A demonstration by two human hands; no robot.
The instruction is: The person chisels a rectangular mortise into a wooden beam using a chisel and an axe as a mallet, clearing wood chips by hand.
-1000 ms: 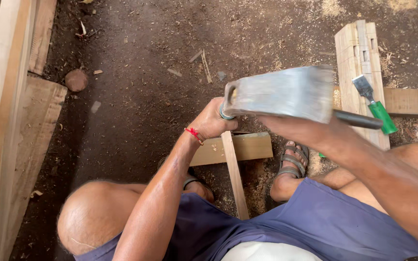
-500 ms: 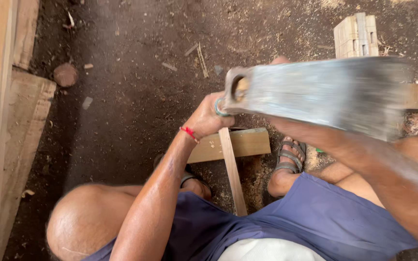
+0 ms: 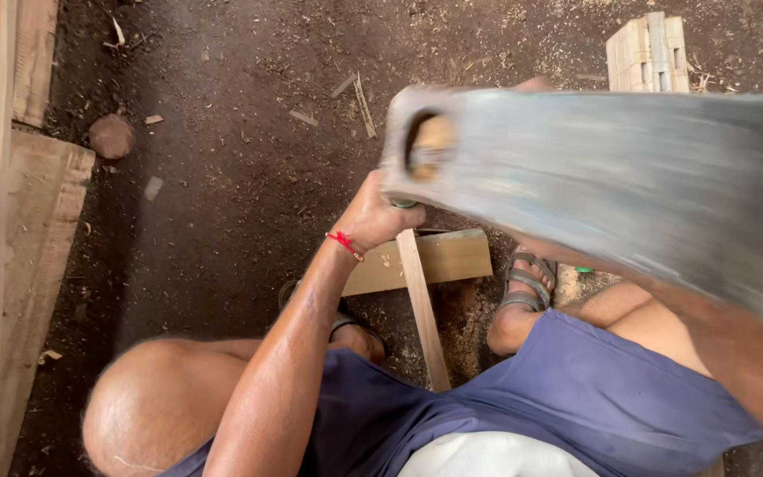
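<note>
The left hand [image 3: 371, 216] is closed tight around the top end of a thin wooden stick [image 3: 423, 309]. A red thread [image 3: 343, 241] goes around the wrist. The stick stands up between the person's knees, and its low end is hidden behind the blue shorts [image 3: 558, 406].

The right hand cannot be seen. Only the right arm [image 3: 744, 353] shows at the right edge, so I cannot tell if that hand is open or shut. A big grey metal blade [image 3: 611, 181] is up in the air just above the left hand. It is very blurry. It has one round hole [image 3: 426, 146] near its left end. What holds the blade is hidden.

Behind the stick lies one short flat wooden block [image 3: 452, 258] on the dirt floor [image 3: 240, 177]. The stick crosses in front of it. One foot in a grey sandal [image 3: 527, 283] is just beside the block on the right. A second foot [image 3: 359, 331] peeks out under the left arm.

One round brown lump [image 3: 111, 136] lies on the dirt at the left. Long wooden planks [image 3: 11, 221] lie along the left edge. One stack of pale wood pieces [image 3: 649, 51] sits at the top right. Small wood chips are all over the floor.
</note>
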